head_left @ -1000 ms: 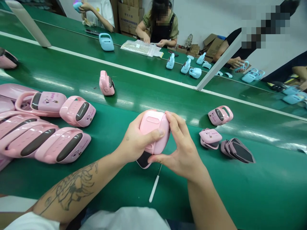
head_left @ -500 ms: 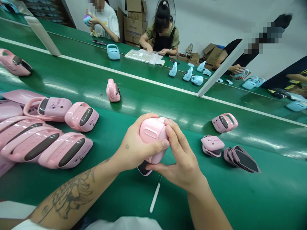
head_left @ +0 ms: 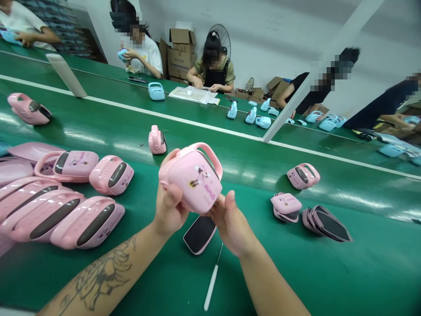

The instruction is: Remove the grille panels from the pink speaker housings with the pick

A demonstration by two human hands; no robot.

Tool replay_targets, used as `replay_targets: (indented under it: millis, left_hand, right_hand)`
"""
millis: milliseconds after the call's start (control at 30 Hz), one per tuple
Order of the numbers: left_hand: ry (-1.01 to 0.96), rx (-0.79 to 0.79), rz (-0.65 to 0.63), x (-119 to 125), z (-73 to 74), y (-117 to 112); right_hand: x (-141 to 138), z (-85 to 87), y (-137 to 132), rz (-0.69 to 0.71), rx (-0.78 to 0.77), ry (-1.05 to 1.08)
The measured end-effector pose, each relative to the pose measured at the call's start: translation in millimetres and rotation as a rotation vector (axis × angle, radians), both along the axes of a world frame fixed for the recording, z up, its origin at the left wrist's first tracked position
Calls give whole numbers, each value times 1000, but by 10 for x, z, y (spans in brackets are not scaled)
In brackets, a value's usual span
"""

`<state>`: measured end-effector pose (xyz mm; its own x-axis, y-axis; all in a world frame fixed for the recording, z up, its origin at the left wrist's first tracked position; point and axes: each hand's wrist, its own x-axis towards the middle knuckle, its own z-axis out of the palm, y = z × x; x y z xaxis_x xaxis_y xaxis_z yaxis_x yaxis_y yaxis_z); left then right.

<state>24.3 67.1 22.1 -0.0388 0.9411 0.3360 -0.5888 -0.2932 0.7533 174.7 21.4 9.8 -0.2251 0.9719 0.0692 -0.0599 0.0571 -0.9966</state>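
A pink plastic casing (head_left: 194, 182) with a loop handle and a cartoon print is held up above the bench, printed side toward me. My left hand (head_left: 171, 206) is closed round its left side, thumb on the front edge. Under its lower right corner, the fingers of my right hand (head_left: 232, 224) curl against the casing, partly hidden by it; the right thumb points up, off it. Below lies a pink-rimmed panel with a dark face (head_left: 200, 235). A thin-tipped tool with a white handle (head_left: 211, 287) rests beside it.
Several pink casings (head_left: 88, 221) crowd the left. To the right are a small stack of printed pink panels (head_left: 286, 205) and a pile of dark-faced panels (head_left: 325, 223). More casings sit on the green belt (head_left: 230, 153). Co-workers handle light-blue casings (head_left: 156, 91) beyond the white rail (head_left: 210, 125).
The casing has been turned so its printed face and handle show, and it is a little further left. My right hand has shifted down to its lower corner, uncovering the dark-faced panel.
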Motion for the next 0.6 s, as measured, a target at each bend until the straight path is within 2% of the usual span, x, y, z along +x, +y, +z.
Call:
replay_targets:
  millis: [33, 67, 200, 267, 333, 467, 600]
  left_hand:
    - [16, 45, -26, 0, -20, -10]
    - [51, 83, -64, -6, -33, -14]
    - [290, 141, -234, -91, 27, 31]
    - [400, 123, -280, -147, 100, 57]
    - [455, 94, -292, -188, 163, 65]
    - [490, 90, -253, -219, 233, 40]
    - [484, 101, -267, -218, 272, 17]
  right_hand:
    - [-27, 17, 4, 63, -23, 113]
    - [-41, 42, 4, 55, -42, 218]
    - [3, 165, -12, -243, -34, 487]
    - [43, 207, -20, -284, 37, 503]
    - [68, 220, -27, -264, 94, 472]
    - [84, 204, -55, -240, 121, 408]
    - [100, 230, -84, -208, 115, 393]
